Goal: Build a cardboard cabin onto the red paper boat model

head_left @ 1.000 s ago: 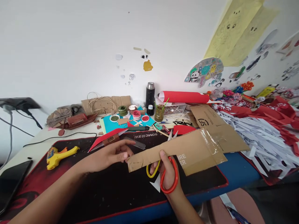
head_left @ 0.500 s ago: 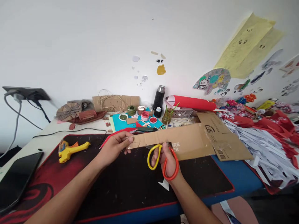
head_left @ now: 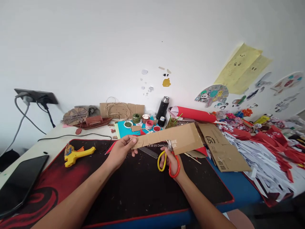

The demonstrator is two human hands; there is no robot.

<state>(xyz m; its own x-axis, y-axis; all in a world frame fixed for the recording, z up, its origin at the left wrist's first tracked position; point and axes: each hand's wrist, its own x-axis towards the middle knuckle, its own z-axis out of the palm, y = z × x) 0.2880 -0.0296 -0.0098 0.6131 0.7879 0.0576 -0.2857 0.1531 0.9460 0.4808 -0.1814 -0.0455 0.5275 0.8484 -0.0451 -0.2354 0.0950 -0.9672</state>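
Note:
A long strip of brown cardboard (head_left: pixel 187 135) is held above the desk mat, white print on its right part. My left hand (head_left: pixel 122 149) pinches its narrow left end between thumb and fingers. In my right hand (head_left: pixel 175 160) is a pair of scissors (head_left: pixel 159 163) with one yellow and one red handle loop. Their blades point up at the strip's lower edge, near the print, and partly overlap it. I cannot tell whether they are cutting into it. Below the strip lies a flat grey bar (head_left: pixel 149 152), partly covered.
A yellow glue gun (head_left: pixel 77 156) and a black phone-like slab (head_left: pixel 22 181) lie left. Behind stand paint pots (head_left: pixel 136 119), a black flask (head_left: pixel 163 108) and a red paper roll (head_left: pixel 195 114). A folded cardboard box (head_left: pixel 224 149) and white paper strips (head_left: pixel 259 162) lie right.
The cardboard strip has come away from in front of the folded box, its right end shifting left and up. The scissors stay at its lower edge. My view has tilted up and right.

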